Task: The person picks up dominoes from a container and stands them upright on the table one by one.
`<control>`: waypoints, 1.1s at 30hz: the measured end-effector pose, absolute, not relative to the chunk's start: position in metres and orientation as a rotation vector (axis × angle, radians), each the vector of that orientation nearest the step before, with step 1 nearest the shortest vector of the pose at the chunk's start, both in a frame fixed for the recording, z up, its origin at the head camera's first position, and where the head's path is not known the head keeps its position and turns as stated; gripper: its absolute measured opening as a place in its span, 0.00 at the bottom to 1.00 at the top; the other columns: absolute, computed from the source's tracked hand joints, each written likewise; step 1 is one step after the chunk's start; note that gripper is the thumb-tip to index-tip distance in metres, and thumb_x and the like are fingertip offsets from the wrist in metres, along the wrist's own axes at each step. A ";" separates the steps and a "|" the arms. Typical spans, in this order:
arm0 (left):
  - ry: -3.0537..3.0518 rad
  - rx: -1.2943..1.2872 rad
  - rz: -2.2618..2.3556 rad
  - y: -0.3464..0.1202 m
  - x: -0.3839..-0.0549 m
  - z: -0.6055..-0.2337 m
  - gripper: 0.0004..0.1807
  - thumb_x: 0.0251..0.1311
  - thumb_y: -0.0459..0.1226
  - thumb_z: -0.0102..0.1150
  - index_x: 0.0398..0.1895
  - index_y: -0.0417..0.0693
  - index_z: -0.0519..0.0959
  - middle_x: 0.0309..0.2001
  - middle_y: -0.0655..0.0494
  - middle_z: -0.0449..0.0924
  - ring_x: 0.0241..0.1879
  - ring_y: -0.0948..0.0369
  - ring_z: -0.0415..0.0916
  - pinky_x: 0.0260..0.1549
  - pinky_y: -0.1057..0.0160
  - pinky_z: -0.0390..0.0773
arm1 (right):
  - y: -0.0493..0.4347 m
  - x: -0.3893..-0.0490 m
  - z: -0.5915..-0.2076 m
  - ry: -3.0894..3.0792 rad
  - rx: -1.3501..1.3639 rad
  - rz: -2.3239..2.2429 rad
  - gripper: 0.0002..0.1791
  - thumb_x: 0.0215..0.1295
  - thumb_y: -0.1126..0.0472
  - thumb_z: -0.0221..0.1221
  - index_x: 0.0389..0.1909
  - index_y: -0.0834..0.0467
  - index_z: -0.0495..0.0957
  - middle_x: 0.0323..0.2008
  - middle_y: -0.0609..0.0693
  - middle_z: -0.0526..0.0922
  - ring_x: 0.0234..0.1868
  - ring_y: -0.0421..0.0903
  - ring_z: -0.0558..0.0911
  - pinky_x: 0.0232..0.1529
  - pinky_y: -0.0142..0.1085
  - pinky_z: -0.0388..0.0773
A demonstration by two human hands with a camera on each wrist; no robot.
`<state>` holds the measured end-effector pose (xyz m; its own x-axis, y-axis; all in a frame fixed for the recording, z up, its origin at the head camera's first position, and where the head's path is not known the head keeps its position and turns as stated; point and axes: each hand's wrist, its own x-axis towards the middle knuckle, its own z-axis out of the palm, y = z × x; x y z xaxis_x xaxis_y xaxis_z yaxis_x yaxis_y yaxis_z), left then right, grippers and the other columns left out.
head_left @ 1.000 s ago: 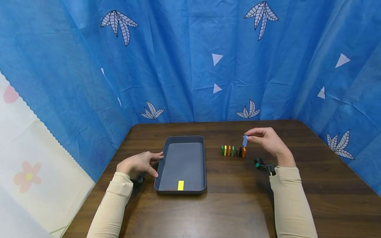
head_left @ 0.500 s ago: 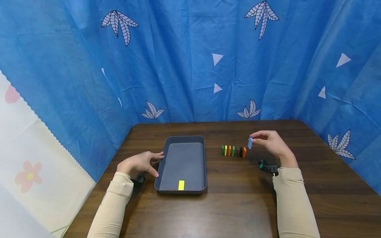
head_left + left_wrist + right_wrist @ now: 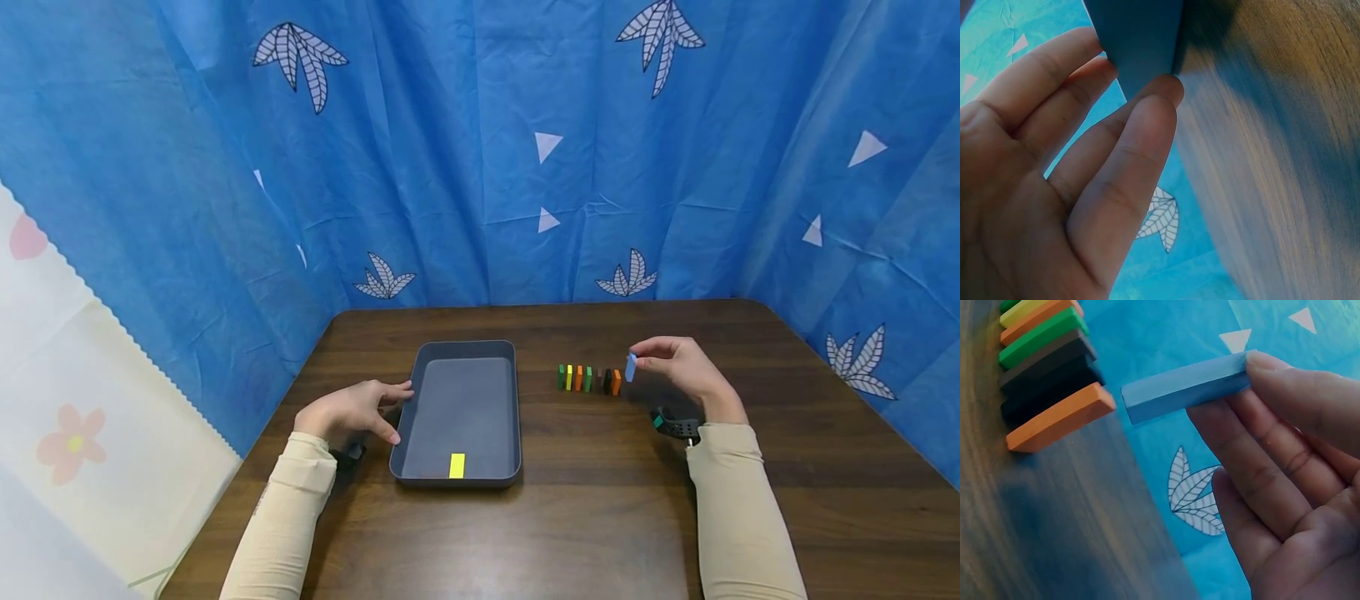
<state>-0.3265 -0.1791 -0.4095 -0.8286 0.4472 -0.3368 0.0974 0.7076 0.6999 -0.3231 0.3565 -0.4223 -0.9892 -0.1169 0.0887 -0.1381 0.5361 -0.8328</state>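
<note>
My right hand [image 3: 688,367] pinches a light blue domino block [image 3: 631,367] by its upper end between thumb and fingers. It hangs upright just off the right end of a row of standing blocks, apart from the orange block [image 3: 617,382]. The right wrist view shows the blue block [image 3: 1185,387] beside that orange block [image 3: 1060,419] with a gap between. On the left, my left hand [image 3: 348,411] touches the left rim of a dark grey tray [image 3: 517,417], its fingers and thumb spread along it. A yellow block [image 3: 457,466] lies in the tray's near end.
Left of the orange block, the row runs through a black block [image 3: 607,382], a dark brown one, a green block [image 3: 588,379] and several more. A blue curtain [image 3: 480,167] hangs behind the dark wooden table [image 3: 585,533].
My right hand has shifted right with the blue block, from above the orange block to beyond the row's end, then sunk slightly. The left hand and the tray stay put.
</note>
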 end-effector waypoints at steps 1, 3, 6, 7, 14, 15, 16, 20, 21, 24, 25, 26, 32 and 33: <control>2.422 0.413 0.957 -0.179 -0.326 -0.410 0.50 0.46 0.33 0.78 0.76 0.45 0.63 0.80 0.54 0.50 0.76 0.41 0.54 0.66 0.44 0.70 | 0.356 -0.323 -0.424 -2.734 0.230 1.486 0.23 0.71 0.54 0.61 0.60 0.65 0.77 0.60 0.65 0.76 0.59 0.61 0.76 0.64 0.65 0.69; 2.422 0.406 0.962 -0.179 -0.326 -0.411 0.50 0.46 0.33 0.78 0.76 0.45 0.63 0.81 0.54 0.50 0.76 0.41 0.54 0.66 0.43 0.70 | 0.357 -0.324 -0.428 -2.736 0.230 1.485 0.23 0.71 0.55 0.61 0.60 0.65 0.78 0.60 0.66 0.76 0.60 0.62 0.75 0.65 0.66 0.68; 2.424 0.396 0.963 -0.180 -0.326 -0.413 0.50 0.46 0.34 0.78 0.75 0.46 0.63 0.80 0.54 0.51 0.76 0.40 0.54 0.66 0.42 0.70 | 0.357 -0.325 -0.433 -2.737 0.236 1.501 0.22 0.71 0.57 0.61 0.60 0.66 0.77 0.61 0.67 0.76 0.60 0.63 0.75 0.65 0.67 0.67; 2.425 0.395 0.962 -0.180 -0.326 -0.413 0.50 0.46 0.34 0.78 0.75 0.46 0.63 0.80 0.54 0.51 0.76 0.40 0.55 0.66 0.42 0.70 | 0.358 -0.325 -0.435 -2.738 0.235 1.504 0.22 0.71 0.57 0.61 0.60 0.66 0.77 0.60 0.67 0.76 0.60 0.62 0.75 0.65 0.67 0.67; 2.456 0.420 0.913 -0.179 -0.327 -0.412 0.50 0.46 0.35 0.79 0.75 0.46 0.64 0.80 0.54 0.52 0.75 0.40 0.56 0.66 0.43 0.70 | 0.358 -0.330 -0.445 -2.742 0.230 1.507 0.21 0.69 0.59 0.62 0.58 0.67 0.78 0.59 0.67 0.78 0.57 0.60 0.77 0.65 0.64 0.69; 2.463 0.426 0.900 -0.179 -0.328 -0.412 0.50 0.46 0.35 0.79 0.75 0.46 0.64 0.80 0.54 0.52 0.75 0.41 0.57 0.66 0.43 0.71 | 0.358 -0.330 -0.446 -2.741 0.230 1.508 0.21 0.69 0.59 0.62 0.58 0.67 0.78 0.59 0.67 0.78 0.57 0.60 0.77 0.65 0.64 0.69; 2.471 0.433 0.889 -0.179 -0.328 -0.412 0.50 0.46 0.36 0.79 0.75 0.46 0.65 0.80 0.54 0.52 0.75 0.41 0.57 0.66 0.43 0.71 | 0.358 -0.331 -0.448 -2.740 0.228 1.509 0.21 0.69 0.60 0.62 0.58 0.67 0.79 0.59 0.67 0.78 0.57 0.60 0.77 0.65 0.64 0.69; 2.487 0.452 0.862 -0.179 -0.328 -0.411 0.50 0.46 0.36 0.79 0.75 0.46 0.65 0.80 0.54 0.53 0.75 0.41 0.58 0.66 0.43 0.71 | 0.358 -0.333 -0.452 -2.740 0.222 1.522 0.20 0.69 0.60 0.62 0.57 0.66 0.79 0.59 0.67 0.78 0.56 0.59 0.77 0.65 0.62 0.70; 2.487 0.452 0.863 -0.179 -0.328 -0.411 0.50 0.46 0.36 0.79 0.75 0.46 0.65 0.80 0.54 0.53 0.75 0.41 0.58 0.66 0.43 0.71 | 0.358 -0.334 -0.453 -2.738 0.218 1.526 0.20 0.69 0.60 0.62 0.57 0.66 0.79 0.58 0.67 0.78 0.56 0.58 0.77 0.65 0.62 0.71; 2.473 0.439 0.891 -0.179 -0.327 -0.412 0.50 0.46 0.36 0.79 0.75 0.46 0.65 0.80 0.54 0.52 0.76 0.41 0.56 0.66 0.43 0.71 | 0.357 -0.334 -0.455 -2.739 0.213 1.533 0.19 0.69 0.61 0.62 0.57 0.66 0.80 0.58 0.67 0.78 0.55 0.57 0.77 0.65 0.61 0.72; 2.465 0.431 0.905 -0.180 -0.327 -0.412 0.50 0.46 0.35 0.79 0.75 0.46 0.64 0.80 0.54 0.52 0.76 0.41 0.56 0.66 0.43 0.70 | 0.357 -0.334 -0.456 -2.739 0.209 1.534 0.19 0.69 0.61 0.62 0.57 0.65 0.80 0.58 0.67 0.78 0.55 0.57 0.77 0.65 0.61 0.72; 2.456 0.424 0.920 -0.180 -0.327 -0.412 0.50 0.46 0.35 0.79 0.75 0.46 0.64 0.80 0.55 0.52 0.76 0.41 0.55 0.67 0.43 0.70 | 0.356 -0.334 -0.456 -2.740 0.206 1.535 0.19 0.69 0.61 0.62 0.57 0.65 0.80 0.58 0.66 0.78 0.55 0.57 0.77 0.65 0.60 0.72; 2.437 0.409 0.956 -0.180 -0.326 -0.412 0.51 0.45 0.34 0.79 0.75 0.46 0.64 0.80 0.55 0.52 0.76 0.40 0.55 0.67 0.41 0.68 | 0.354 -0.334 -0.459 -2.755 0.189 1.542 0.19 0.69 0.62 0.62 0.58 0.65 0.79 0.58 0.66 0.78 0.53 0.55 0.79 0.65 0.59 0.72; 2.442 0.412 0.952 -0.180 -0.326 -0.412 0.51 0.45 0.34 0.79 0.75 0.46 0.64 0.80 0.55 0.52 0.76 0.40 0.55 0.67 0.41 0.68 | 0.354 -0.335 -0.459 -2.757 0.188 1.541 0.19 0.69 0.62 0.62 0.58 0.65 0.79 0.58 0.66 0.78 0.53 0.55 0.79 0.65 0.59 0.72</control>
